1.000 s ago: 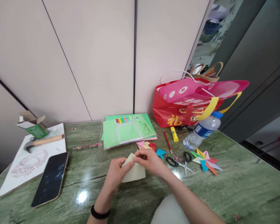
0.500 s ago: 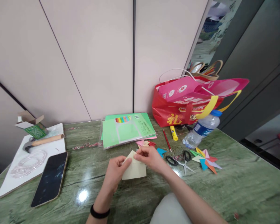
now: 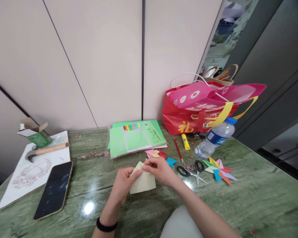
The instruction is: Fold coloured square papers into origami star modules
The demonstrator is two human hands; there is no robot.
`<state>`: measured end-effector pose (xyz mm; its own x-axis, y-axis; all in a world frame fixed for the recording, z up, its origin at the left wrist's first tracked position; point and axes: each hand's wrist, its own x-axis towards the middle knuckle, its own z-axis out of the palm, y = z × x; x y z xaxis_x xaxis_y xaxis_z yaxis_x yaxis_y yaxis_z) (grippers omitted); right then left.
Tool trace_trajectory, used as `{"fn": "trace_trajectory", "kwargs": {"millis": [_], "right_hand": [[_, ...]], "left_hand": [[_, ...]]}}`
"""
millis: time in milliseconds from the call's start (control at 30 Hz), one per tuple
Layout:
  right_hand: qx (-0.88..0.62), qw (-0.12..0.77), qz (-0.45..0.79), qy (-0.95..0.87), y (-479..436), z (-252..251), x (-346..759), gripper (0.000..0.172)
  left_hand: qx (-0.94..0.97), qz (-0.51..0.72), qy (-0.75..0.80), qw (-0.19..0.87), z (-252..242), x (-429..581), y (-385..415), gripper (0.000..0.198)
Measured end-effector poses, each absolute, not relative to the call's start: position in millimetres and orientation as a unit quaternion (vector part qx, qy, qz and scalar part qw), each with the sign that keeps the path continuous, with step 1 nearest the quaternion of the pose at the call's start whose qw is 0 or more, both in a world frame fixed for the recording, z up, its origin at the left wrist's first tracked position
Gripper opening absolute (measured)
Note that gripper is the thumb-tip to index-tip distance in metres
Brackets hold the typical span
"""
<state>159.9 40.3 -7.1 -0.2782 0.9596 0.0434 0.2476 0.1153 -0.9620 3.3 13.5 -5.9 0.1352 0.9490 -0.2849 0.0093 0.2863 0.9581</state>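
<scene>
A pale cream sheet of folding paper point(image 3: 143, 183), its top brought to a point, is held between both hands over the green table. My left hand point(image 3: 124, 181) pinches its left slanted edge, thumb on the front. On the upper right, my right hand point(image 3: 160, 168) grips the paper near the tip with thumb and fingers. Just beyond the right hand lie folded pink and red paper pieces point(image 3: 156, 153) and a blue folded piece point(image 3: 171, 162). Black-handled scissors point(image 3: 196, 172) rest open to the right, beside a multicoloured paper pinwheel shape point(image 3: 220, 169).
Behind the hands lies a green paper pack point(image 3: 136, 138). A red pencil point(image 3: 178, 149), yellow glue stick point(image 3: 185, 142), tilted water bottle point(image 3: 215, 138) and red bag point(image 3: 188, 115) are at the right. Leftward are a phone point(image 3: 54, 190), hammer point(image 3: 48, 150), beads point(image 3: 31, 173) and small box point(image 3: 37, 134).
The paper's tip and my right fingers have shifted slightly, and the thumbs sit a little lower. Both hands keep their hold. The whole view has moved very slightly.
</scene>
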Motion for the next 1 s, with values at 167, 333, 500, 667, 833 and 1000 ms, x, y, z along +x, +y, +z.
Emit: {"fn": "trace_trajectory", "kwargs": {"millis": [167, 333, 500, 667, 833, 1000], "right_hand": [[-0.468, 0.374, 0.468, -0.650, 40.1, -7.4, 159.8, 0.018], [-0.463, 0.378, 0.482, -0.641, 38.7, -3.6, 158.6, 0.019], [-0.426, 0.401, 0.521, -0.621, 38.9, -0.3, 159.7, 0.025], [-0.427, 0.401, 0.559, -0.587, 39.5, -4.2, 159.8, 0.028], [-0.449, 0.420, 0.531, -0.584, 37.9, -5.6, 157.2, 0.024], [-0.460, 0.443, 0.496, -0.588, 36.7, -5.8, 153.7, 0.020]], "left_hand": [[0.460, 0.385, 0.536, 0.594, -3.8, 3.3, 13.0, 0.038], [0.475, 0.381, 0.545, 0.577, -5.0, 2.7, 13.1, 0.039], [0.506, 0.369, 0.540, 0.562, -3.3, 2.2, 12.6, 0.038], [0.541, 0.352, 0.542, 0.538, -1.8, 2.1, 12.1, 0.036], [0.528, 0.362, 0.540, 0.547, -1.5, 2.9, 11.3, 0.038], [0.515, 0.368, 0.529, 0.565, -2.8, 3.9, 11.4, 0.039]]}}
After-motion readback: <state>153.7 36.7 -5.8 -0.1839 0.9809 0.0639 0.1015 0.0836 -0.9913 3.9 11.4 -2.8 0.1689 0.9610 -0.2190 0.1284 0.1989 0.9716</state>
